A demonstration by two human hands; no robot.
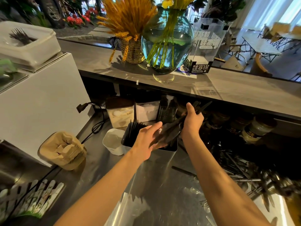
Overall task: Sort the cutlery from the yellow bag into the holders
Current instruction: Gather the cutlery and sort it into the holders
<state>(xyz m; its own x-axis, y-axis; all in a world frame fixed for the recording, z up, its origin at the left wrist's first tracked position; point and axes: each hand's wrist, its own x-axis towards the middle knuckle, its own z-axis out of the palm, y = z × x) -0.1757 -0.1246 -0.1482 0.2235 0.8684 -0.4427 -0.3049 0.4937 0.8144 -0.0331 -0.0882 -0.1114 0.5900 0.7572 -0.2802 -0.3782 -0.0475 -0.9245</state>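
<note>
Over the steel holder [168, 148] at twelve o'clock on the worktop [156, 181], the right hand [193, 121] grasps a bundle of dark cutlery [172, 129] (light, stiff, probably slippery) mid-length, while the left hand [146, 141] cups its lower ends.

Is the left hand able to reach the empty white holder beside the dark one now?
Probably not at once. The left hand and the right hand both grip a bundle of black cutlery over the dark holder. The white holder stands close to its left, unobstructed, once the hand is free.
</note>
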